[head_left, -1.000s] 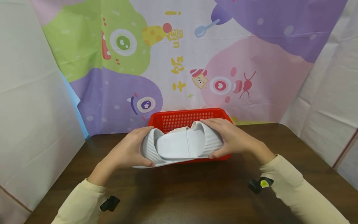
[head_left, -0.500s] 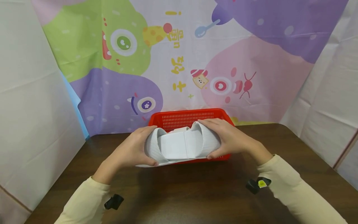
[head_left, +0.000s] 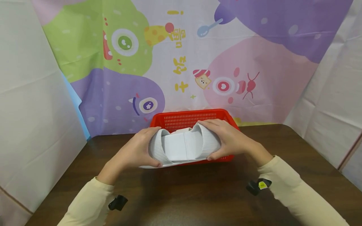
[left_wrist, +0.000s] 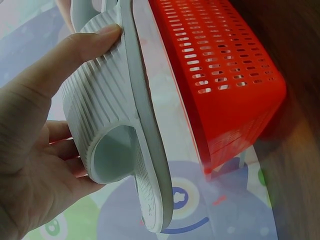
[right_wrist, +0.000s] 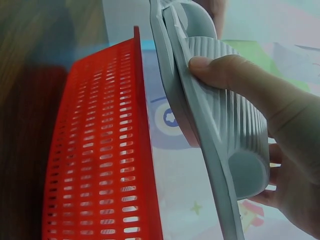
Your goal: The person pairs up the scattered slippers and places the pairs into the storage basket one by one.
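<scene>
Two light grey slide slippers with ribbed straps lie overlapped, soles nested end to end, above the near rim of a red basket (head_left: 192, 113). My left hand (head_left: 140, 148) grips the left slipper (head_left: 157, 150) round its strap. In the left wrist view the thumb presses the outer edge of that slipper (left_wrist: 100, 95) while the fingers curl beneath the strap. My right hand (head_left: 230, 138) holds the right slipper (head_left: 210, 142) the same way. In the right wrist view its thumb lies on the edge of the strap (right_wrist: 230, 120), and the two soles run side by side.
The perforated red basket stands on a dark wooden table (head_left: 192, 194) against a printed cartoon cloth (head_left: 181, 62). Something pale (head_left: 183, 130) shows inside it behind the slippers. White cloth (head_left: 31, 94) hangs at either side.
Both hands have drawn a little closer together, the left going right and the right going left. The slippers overlap more, and less of the insole shows between the straps.
</scene>
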### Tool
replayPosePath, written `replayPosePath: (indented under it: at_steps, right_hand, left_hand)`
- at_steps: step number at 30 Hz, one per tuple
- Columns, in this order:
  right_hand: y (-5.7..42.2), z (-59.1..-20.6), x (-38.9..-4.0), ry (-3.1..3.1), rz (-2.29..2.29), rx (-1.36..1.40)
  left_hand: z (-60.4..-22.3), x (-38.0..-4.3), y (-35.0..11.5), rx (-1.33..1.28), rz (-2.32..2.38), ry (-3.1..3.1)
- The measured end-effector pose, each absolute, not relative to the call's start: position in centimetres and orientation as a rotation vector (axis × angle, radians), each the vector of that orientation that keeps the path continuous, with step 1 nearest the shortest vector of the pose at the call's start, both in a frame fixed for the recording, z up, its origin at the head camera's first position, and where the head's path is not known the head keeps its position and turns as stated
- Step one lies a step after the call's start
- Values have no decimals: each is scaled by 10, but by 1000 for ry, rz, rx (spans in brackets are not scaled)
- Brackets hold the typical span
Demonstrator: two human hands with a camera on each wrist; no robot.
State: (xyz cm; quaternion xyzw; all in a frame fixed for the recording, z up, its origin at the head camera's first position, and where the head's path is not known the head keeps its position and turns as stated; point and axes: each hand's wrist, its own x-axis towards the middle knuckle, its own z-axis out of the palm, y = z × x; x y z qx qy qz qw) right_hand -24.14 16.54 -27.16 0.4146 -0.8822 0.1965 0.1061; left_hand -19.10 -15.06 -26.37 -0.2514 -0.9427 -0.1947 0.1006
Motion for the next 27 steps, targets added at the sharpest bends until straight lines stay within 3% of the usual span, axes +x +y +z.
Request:
replayPosePath:
  at_steps: [27]
  right_hand:
    - [150, -272, -241, -2564, 587, 1225]
  left_hand:
    - [-267, -195, -139, -788, -596, -2751]
